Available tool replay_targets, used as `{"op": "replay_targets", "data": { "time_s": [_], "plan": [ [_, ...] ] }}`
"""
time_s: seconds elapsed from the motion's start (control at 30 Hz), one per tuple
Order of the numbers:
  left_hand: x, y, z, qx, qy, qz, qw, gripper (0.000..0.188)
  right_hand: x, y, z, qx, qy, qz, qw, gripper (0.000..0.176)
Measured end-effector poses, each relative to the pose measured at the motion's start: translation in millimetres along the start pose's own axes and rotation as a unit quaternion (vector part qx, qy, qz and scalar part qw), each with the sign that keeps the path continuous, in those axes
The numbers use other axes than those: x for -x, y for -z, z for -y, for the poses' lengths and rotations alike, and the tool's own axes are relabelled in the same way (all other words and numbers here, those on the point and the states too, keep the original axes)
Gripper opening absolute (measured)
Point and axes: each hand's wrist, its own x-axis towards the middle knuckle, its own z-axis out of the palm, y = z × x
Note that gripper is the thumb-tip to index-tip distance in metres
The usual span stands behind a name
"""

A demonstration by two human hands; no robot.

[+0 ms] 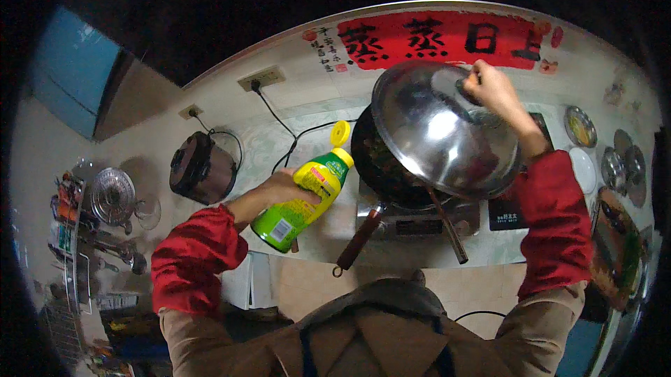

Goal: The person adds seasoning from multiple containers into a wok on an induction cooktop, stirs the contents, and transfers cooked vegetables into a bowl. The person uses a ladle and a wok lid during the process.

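Note:
My left hand [280, 191] is closed around a green and yellow squeeze bottle [301, 204], tilted with its neck towards the wok; its yellow flip cap [340, 133] stands open. With my right hand [487, 86] I grip the knob of a shiny domed metal lid [430, 125], which is raised and tilted over the right part of a dark wok [367, 167]. Dark food shows dimly in the wok's uncovered left part. The wok's wooden handle [360, 238] points towards me. A long utensil handle [447, 227] sticks out from under the lid's near edge.
The wok sits on a cooktop [419, 225]. Left on the counter is a dark electric cooker [203, 168], its cord running to a wall socket. To the right are a bowl with yellow food [580, 126], a white dish [582, 170], metal bowls [614, 170] and a wooden board [610, 267].

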Motion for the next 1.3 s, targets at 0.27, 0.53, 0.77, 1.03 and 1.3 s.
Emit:
{"op": "replay_targets", "data": {
  "time_s": [0.27, 0.53, 0.77, 1.03, 1.3],
  "plan": [
    [-66, -18, -64, -0.469, 0.015, -0.105, 0.877, 0.059, 63, 70, -91, 0.007, -0.111, -0.072, 0.991, 0.035],
    [-77, -51, -116, -0.597, -0.031, -0.133, 0.791, 0.056, 117, 90, -139, 0.036, -0.086, -0.148, 0.985, 0.032],
    [-79, -45, -126, -0.665, -0.075, -0.165, 0.725, 0.045, 123, 98, -137, 0.032, -0.115, -0.148, 0.982, 0.030],
    [-72, -32, -122, -0.707, -0.079, -0.176, 0.681, 0.041, 114, 105, -126, 0.028, -0.109, -0.152, 0.982, 0.032],
    [-95, -46, -141, -0.724, -0.177, -0.177, 0.642, 0.037, 106, 106, -114, 0.007, -0.100, -0.195, 0.976, 0.030]
  ]
}}
